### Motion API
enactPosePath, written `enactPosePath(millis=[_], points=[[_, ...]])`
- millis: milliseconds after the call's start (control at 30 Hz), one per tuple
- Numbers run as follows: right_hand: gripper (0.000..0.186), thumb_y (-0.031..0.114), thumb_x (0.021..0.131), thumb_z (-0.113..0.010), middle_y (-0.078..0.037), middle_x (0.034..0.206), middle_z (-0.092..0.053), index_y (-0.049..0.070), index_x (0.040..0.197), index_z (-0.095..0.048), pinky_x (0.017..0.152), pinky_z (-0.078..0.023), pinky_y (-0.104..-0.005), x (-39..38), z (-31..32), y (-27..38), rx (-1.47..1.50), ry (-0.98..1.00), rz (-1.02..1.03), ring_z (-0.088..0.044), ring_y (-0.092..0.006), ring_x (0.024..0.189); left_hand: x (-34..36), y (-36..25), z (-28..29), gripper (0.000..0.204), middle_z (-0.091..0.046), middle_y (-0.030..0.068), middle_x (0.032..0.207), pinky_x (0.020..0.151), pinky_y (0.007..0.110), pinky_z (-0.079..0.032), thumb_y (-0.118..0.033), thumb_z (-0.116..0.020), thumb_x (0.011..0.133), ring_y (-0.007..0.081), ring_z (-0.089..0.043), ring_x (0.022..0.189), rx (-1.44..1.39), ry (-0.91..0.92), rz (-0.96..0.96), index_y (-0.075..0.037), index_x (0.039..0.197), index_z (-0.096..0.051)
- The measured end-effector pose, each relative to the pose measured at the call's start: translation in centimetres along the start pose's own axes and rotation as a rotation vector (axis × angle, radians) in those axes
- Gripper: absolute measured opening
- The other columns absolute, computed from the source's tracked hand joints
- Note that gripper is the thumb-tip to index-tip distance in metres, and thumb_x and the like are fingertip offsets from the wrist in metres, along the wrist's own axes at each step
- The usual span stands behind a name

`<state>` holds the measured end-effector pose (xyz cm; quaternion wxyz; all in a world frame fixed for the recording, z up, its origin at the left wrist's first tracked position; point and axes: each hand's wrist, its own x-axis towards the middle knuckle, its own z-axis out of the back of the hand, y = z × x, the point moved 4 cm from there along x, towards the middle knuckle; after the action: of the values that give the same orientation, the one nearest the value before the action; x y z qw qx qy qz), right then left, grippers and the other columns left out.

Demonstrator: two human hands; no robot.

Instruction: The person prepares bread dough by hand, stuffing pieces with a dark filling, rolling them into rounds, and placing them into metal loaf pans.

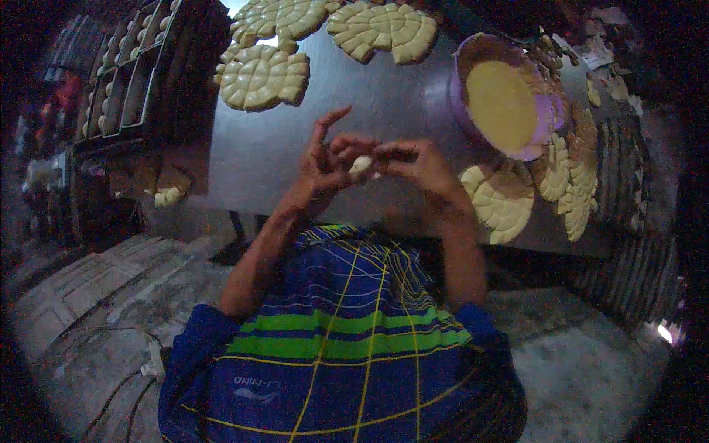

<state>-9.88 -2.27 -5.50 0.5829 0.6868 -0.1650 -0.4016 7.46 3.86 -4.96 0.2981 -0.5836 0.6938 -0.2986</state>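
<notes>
Above the metal table (258, 162), my two hands meet at the middle. My left hand (319, 166) pinches a small whitish lump, which looks like dough (360, 165), between thumb and fingers, with one finger raised. Close beside it, my right hand (428, 171) has its thumb and fingers drawn together, pointing at the lump. A tiny white bit shows by the right thumb tip; whether that hand grips it is too blurred to tell. Pale yellow segmented dough pieces lie around: one (264, 77) at the far left, one (382, 31) at the back, one (498, 203) near my right forearm.
A purple basin (548, 118) with yellow contents stands on the right of the table. More segmented dough pieces (578, 193) lie beyond it. At the left is a dark rack (122, 81) holding rounded pieces. A cable (151, 362) hangs at the lower left.
</notes>
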Motion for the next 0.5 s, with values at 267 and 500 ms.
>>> enactPosePath(millis=[267,500], points=[[0.020,0.006,0.080,-0.071,-0.009,0.097,-0.070,0.003,0.100,-0.070,0.081,-0.052,-0.0318,3.9,-1.0,-1.9,-0.568,-0.301,0.308,-0.067,-0.0201,0.089,-0.8,-3.0,7.1,0.056,-0.055,0.0165,0.125,0.105,0.043,-0.042,-0.003,-0.062,0.082,0.0301,-0.054,0.118,0.024,-0.353,-0.124,-0.004,0.135,-0.043],[0.026,0.010,0.076,-0.071,-0.013,0.101,-0.067,0.005,0.101,-0.066,0.089,-0.048,-0.0411,4.6,-4.8,-7.1,-0.802,-0.253,0.575,-0.063,-0.0332,0.096,-5.1,-0.7,10.4,0.046,-0.058,0.0154,0.119,0.097,0.036,-0.048,0.000,-0.061,0.082,0.0253,-0.059,0.109,-0.006,-0.535,-0.049,-0.003,0.127,-0.051]])
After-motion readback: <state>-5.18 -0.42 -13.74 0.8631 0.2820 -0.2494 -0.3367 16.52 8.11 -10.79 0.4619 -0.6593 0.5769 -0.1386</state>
